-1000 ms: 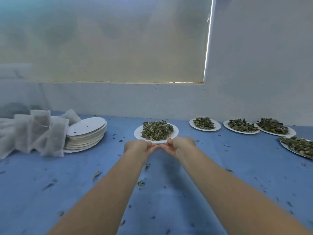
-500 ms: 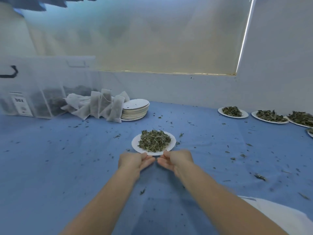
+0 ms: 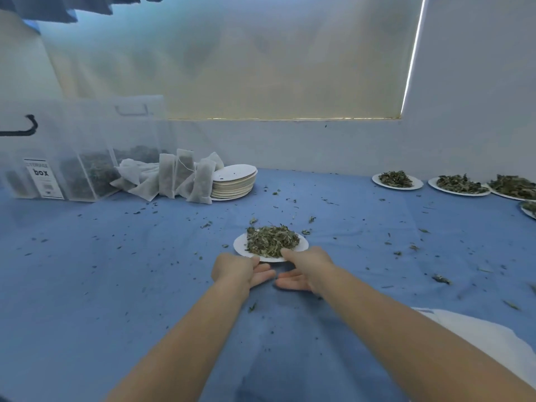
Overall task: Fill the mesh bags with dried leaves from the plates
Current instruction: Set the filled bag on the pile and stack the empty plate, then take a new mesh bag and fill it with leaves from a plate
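A white paper plate (image 3: 239,246) heaped with dried leaves (image 3: 271,240) lies on the blue cloth in the middle of the table. My left hand (image 3: 240,271) and my right hand (image 3: 307,268) are at its near rim. Both thumbs touch the rim. The fingers lie straight on the cloth in front of the plate, pointing toward each other. A pile of white mesh bags (image 3: 179,178) lies at the back left, some showing leaves inside.
A stack of empty paper plates (image 3: 235,181) sits beside the bags, and clear storage boxes (image 3: 72,158) holding leaves stand further left. Several more plates of leaves (image 3: 396,180) line the back right. Leaf crumbs scatter over the blue cloth (image 3: 116,285). White fabric (image 3: 493,338) shows at lower right.
The plate of leaves came toward me from the row at the back and now lies on the cloth. My fingers have slid out from under it and straightened.
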